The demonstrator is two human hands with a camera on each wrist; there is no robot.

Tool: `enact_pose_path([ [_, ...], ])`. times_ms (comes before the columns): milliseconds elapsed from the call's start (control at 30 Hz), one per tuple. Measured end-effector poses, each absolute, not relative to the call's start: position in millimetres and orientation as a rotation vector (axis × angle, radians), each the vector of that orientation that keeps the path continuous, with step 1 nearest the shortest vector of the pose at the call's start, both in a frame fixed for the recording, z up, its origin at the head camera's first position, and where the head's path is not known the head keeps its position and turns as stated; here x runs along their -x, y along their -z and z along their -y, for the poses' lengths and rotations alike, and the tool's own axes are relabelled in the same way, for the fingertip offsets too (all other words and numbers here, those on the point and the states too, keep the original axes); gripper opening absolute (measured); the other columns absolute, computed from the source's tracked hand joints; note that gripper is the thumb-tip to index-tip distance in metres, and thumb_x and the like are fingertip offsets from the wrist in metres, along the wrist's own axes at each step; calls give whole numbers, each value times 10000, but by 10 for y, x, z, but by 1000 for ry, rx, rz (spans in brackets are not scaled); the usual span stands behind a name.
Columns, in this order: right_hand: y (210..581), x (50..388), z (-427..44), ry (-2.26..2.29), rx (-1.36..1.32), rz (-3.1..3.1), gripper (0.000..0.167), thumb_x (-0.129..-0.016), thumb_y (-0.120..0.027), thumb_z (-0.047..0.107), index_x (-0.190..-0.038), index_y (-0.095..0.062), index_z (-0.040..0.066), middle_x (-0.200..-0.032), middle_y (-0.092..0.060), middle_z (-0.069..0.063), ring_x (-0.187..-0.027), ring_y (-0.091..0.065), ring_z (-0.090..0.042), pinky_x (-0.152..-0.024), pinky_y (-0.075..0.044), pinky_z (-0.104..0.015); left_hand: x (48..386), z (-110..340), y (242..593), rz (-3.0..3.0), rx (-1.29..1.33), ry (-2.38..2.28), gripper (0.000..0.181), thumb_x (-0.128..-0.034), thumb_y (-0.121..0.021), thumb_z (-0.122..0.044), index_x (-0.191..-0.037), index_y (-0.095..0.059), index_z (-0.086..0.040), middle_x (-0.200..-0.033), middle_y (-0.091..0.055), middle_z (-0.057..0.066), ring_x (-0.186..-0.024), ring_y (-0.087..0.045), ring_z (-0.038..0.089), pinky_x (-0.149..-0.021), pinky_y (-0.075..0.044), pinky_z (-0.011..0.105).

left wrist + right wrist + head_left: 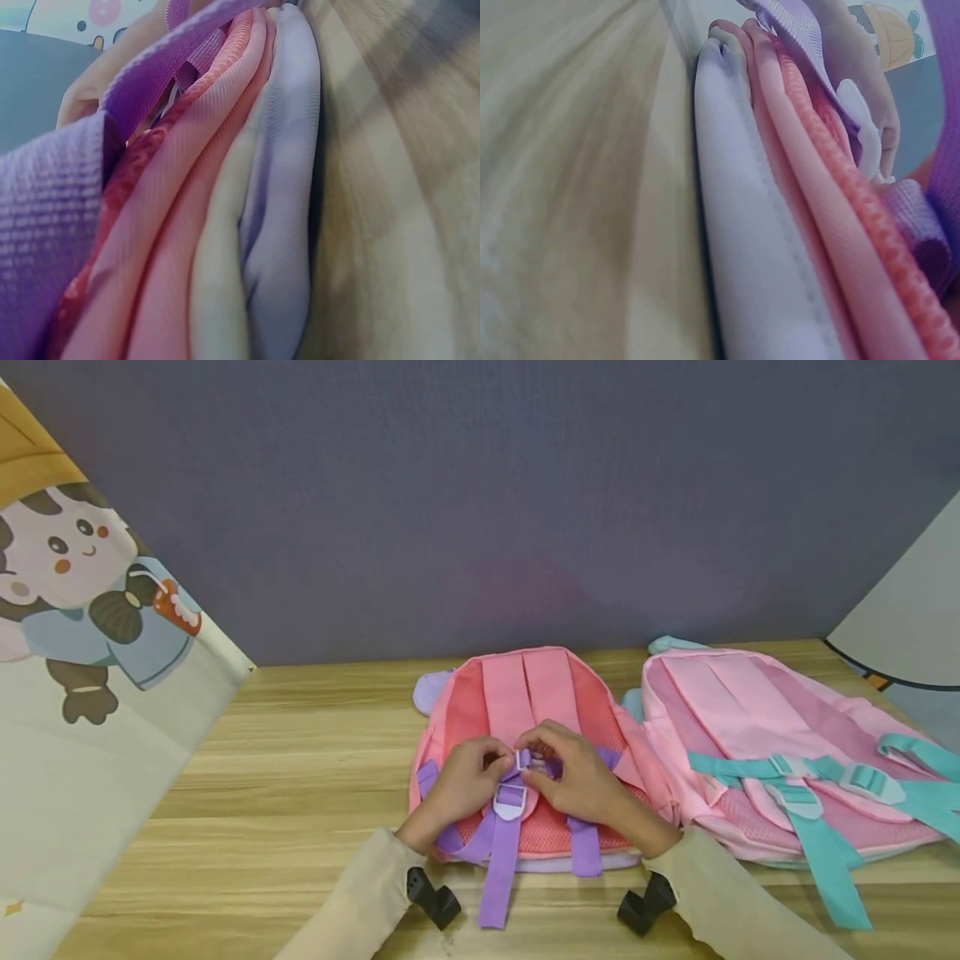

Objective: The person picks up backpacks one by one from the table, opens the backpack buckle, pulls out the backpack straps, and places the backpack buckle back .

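Note:
A coral-pink backpack (542, 685) lies with its strap side up on the wooden table. Over its middle, the left hand (467, 779) pinches a purple strap at the left of a small white buckle (522, 760). From the other side the right hand (579, 774) pinches the strap and buckle, its fingertips close to the left ones. Just below is a larger white buckle (509, 802) with a purple strap (498, 877) hanging over the bag's lower edge. Both wrist views show mainly the bag's edge, lilac fabric (281, 225) and purple webbing (802, 37); the fingertips are hidden there.
A light pink backpack (742, 693) with teal straps (828, 860) lies against the right side of the coral one. Behind the wooden table (300, 735) stands a dark grey panel (480, 510). A cartoon-printed sheet (90, 760) is at the left.

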State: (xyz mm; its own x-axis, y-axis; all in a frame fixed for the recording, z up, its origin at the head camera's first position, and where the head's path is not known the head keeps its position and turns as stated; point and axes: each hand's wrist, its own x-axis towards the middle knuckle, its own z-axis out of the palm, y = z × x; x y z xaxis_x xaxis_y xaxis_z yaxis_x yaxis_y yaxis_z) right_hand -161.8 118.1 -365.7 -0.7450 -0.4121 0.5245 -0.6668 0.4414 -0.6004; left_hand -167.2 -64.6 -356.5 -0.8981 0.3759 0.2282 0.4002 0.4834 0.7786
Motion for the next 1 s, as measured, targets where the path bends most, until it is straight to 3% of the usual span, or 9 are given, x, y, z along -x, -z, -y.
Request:
enact_pose_path([
  [200,3650,1619,-1182,-1220,-939,2371,319,-756,-720,-24,-1031,-643,117,-933,-598,42,-815,-540,-78,-724,-473,-256,1672,642,3553,2681,690,1445,95,-899,-576,-3,-875,-666,14,-793,-646,94,-679,-503,85,-615,-417,190],
  [633,3660,1625,-1193,-1247,-952,2354,324,-777,-706,-20,-1061,-647,125,-960,-607,32,-838,-556,-94,-750,-491,-263,1643,636,3519,2692,641,1509,109,-914,-558,-18,-901,-661,14,-800,-636,90,-547,-470,58,-534,-407,190],
  [900,3654,1631,-1192,-1218,-956,2342,327,-775,-696,-44,-1058,-632,106,-961,-593,28,-827,-536,-84,-729,-491,-261,1654,677,3485,2731,716,1581,136,-948,-516,-43,-927,-638,14,-671,-558,44,-416,-422,44,-417,-375,199],
  [1000,3668,1642,-1187,-1210,-957,2329,321,-779,-688,-52,-1056,-625,95,-961,-589,24,-831,-534,-83,-730,-493,-258,1672,718,3462,2766,775,1515,128,-945,-520,-47,-922,-638,-3,-681,-552,27,-455,-442,42,-464,-393,197],
])
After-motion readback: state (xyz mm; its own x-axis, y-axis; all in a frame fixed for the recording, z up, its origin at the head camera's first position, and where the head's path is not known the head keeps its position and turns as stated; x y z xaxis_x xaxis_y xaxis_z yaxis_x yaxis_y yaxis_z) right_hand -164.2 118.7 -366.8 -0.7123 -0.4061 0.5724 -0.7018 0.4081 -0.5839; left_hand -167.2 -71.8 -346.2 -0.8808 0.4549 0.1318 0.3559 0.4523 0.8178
